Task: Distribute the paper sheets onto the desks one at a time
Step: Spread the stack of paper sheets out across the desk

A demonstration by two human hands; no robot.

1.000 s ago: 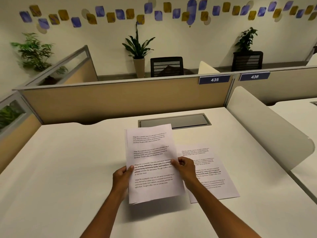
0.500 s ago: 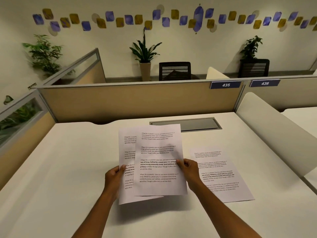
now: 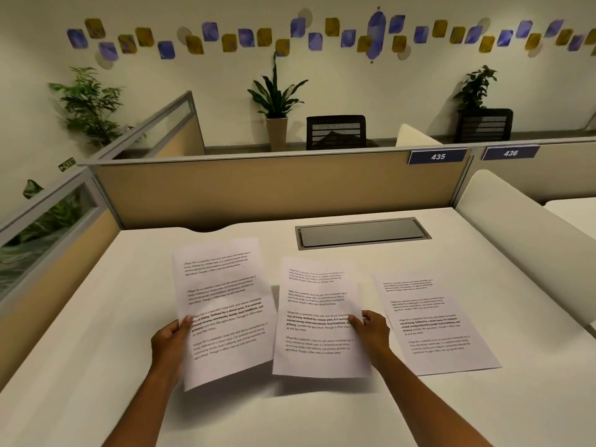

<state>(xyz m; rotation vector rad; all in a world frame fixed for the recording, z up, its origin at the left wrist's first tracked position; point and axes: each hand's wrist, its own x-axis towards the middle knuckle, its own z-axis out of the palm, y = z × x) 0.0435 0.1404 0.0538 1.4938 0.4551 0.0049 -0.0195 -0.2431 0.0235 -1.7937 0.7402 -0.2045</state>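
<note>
three printed sheets in view; text too small to read, both arms cut off at frame bottom. white desk [image 3: 96,366] w/ grey cable hatch [image 3: 361,233] at rear, tan partition [image 3: 274,191] behind, tags 435 [image 3: 437,156] & 436 [image 3: 510,153]. potted plants, black chair [image 3: 335,132] beyond. left hand [image 3: 171,341] pinches left sheet [image 3: 222,311] at its edge, thumb on top. right hand [image 3: 371,329] pinches middle sheet [image 3: 316,321], lifted off desk. third sheet [image 3: 432,324] lies flat on desk at right.
</note>
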